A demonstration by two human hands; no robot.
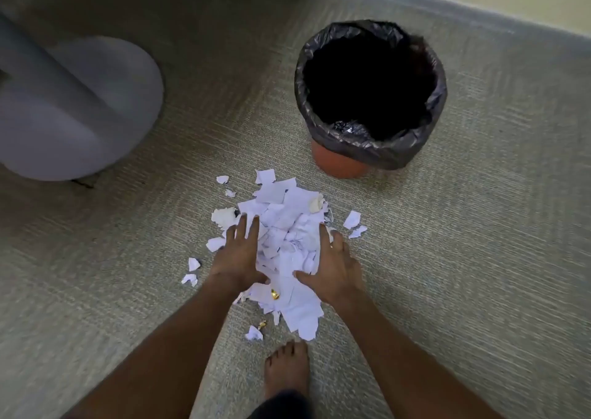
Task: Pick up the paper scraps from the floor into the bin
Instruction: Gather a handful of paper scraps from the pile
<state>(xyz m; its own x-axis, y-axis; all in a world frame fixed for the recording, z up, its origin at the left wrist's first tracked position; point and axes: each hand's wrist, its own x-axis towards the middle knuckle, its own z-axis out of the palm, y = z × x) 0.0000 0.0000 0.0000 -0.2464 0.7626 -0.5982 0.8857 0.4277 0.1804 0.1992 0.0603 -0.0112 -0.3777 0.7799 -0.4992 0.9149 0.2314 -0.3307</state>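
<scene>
A heap of torn white paper scraps lies on the carpet in the middle of the view. My left hand rests flat on the heap's left side, fingers spread. My right hand presses against the heap's right side, fingers apart, thumb pointing inward. Neither hand has lifted any paper. Loose scraps lie scattered around the heap, with a small gold wrapper among them. The orange bin, lined with a black bag, stands upright just beyond the heap to the right, its inside dark.
A grey round pedestal base of some furniture stands at the left. My bare foot is planted just below the heap. A wall with skirting runs across the upper right behind the bin. Another gold wrapper lies near the foot.
</scene>
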